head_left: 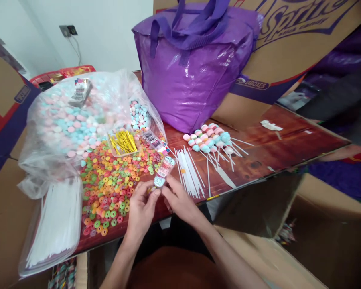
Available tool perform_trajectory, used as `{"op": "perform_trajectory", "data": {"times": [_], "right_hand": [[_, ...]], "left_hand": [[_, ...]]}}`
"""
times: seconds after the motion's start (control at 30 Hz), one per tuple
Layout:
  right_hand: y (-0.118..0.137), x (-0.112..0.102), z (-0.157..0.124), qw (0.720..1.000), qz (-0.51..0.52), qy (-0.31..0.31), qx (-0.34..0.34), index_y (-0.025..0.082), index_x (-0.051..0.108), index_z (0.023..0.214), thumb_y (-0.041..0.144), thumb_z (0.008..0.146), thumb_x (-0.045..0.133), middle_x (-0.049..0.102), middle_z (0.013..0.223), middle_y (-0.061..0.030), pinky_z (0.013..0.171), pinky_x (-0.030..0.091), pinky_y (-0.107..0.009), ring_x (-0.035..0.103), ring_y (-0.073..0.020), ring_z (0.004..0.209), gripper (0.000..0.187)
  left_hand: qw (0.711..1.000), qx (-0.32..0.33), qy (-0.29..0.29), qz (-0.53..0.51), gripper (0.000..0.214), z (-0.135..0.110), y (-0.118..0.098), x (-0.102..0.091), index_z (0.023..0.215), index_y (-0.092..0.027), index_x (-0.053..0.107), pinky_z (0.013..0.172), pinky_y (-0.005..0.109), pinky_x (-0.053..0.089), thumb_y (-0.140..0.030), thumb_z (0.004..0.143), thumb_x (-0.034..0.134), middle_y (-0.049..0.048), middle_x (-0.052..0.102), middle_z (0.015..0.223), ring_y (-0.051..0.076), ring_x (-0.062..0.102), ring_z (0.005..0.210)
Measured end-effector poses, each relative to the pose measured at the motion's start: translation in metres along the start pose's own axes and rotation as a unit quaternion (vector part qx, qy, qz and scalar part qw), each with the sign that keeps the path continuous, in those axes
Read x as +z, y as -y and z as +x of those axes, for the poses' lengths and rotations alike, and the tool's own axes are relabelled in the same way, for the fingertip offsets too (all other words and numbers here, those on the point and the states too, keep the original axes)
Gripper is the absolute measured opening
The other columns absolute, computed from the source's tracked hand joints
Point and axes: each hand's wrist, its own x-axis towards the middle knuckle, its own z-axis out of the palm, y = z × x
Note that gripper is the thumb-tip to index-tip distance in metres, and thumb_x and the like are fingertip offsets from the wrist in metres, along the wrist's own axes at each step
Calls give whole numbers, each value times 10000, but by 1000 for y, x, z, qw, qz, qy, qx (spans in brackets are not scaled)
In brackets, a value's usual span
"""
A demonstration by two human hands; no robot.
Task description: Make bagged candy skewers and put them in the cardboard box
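1. Carton printed "stick candy" (282, 44) behind the work; purple tote (192, 80) in front of it.
2. Red-brown table (255, 156) under everything. Clear plastic bag (33, 160) of pink, white and blue marshmallows on the left; in front of it, a spread of loose ring candies (111, 196).
3. Marshmallow skewers (209, 138), unwrapped, lie in a cluster on the right, sticks toward the near edge. Bare white sticks (186, 172) between them and the rings.
4. Step in hand, by my reading: closing the lower end of a filled wrapper. Next move would call for the neck gathered tight and held by one side while the other twists.
5. Left hand (142, 204): thumb and fingers brought together in a pinch at the wrapper's base. Not a fist.
6. Right hand (179, 200): fingertips closed on the same end from the other side, nearly meeting the left's. Exact contact of each finger partly hidden.
7. Printed clear wrapper (165, 170), marshmallows inside: tilted, above both sets of fingertips, over the near part of the table. Its stick cannot be made out.
8. Gold twist ties (122, 141) in a small tub among the rings. Yellowish speck at the left fingertips, perhaps one tie; too small to tell.
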Motion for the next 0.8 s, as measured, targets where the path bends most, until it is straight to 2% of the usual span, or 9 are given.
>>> {"op": "perform_trajectory", "data": {"times": [0.07,0.13,0.2,0.27,0.37,0.47,0.57,0.67,0.8], "right_hand": [[-1,0,1,993,86,43,64,217,492,867,343,912,511,444,618,85,416,328,-216,375,-78,411,135],[-1,1,1,989,116,52,76,224,483,838,374,935,501,398,541,111,372,280,-207,303,-66,346,179],[-2,2,-1,998,56,-1,14,222,508,815,353,972,467,485,563,78,430,360,-221,406,-85,400,208],[-4,2,-3,991,-53,-74,-97,213,590,879,288,992,440,636,754,-8,599,479,-266,594,-135,624,202],[-7,-1,-5,933,-222,-112,-259,205,671,1059,184,985,447,684,1020,-96,798,495,-328,642,-203,941,237],[-8,-3,-2,869,-345,-121,-334,195,698,994,143,973,489,701,941,-88,745,455,-331,620,-201,842,216],[-7,0,0,841,-380,-145,-355,178,664,880,142,971,491,684,835,-78,705,406,-342,568,-196,753,199],[-4,7,-2,861,-353,-163,-327,187,601,831,142,981,418,639,782,-63,715,377,-355,536,-194,728,241],[3,6,-9,947,-195,-167,-192,211,550,815,186,970,436,596,791,-32,734,398,-339,539,-187,762,194]], "left_hand": [[998,-42,2,-50,249,3,1,-3,883,-167,728,658,219,474,-372,756,793,21,624,765,122,576,723],[976,-141,9,-165,272,9,1,-5,816,-141,695,476,161,354,-354,713,831,-48,480,584,46,401,498],[932,-238,20,-275,328,15,2,-5,750,-122,641,403,131,233,-308,635,885,-83,408,548,3,244,433],[890,-298,20,-344,376,20,2,-4,721,-112,600,389,111,207,-230,563,921,-79,445,578,-16,230,432],[856,-333,1,-395,342,22,1,-2,751,-112,588,387,87,224,-140,594,892,-86,448,594,-22,277,432],[846,-341,-3,-409,309,18,-1,0,762,-121,583,390,82,249,-111,632,863,-87,457,610,-22,304,434],[853,-336,13,-400,342,13,-1,3,749,-136,581,390,95,275,-163,613,893,-81,477,621,-10,338,442],[875,-313,15,-368,337,11,0,7,789,-159,622,483,141,421,-260,629,901,-47,550,678,43,499,548],[911,-244,82,-321,425,12,-7,12,949,-183,702,783,300,547,-546,738,770,65,670,969,190,637,902]]}}
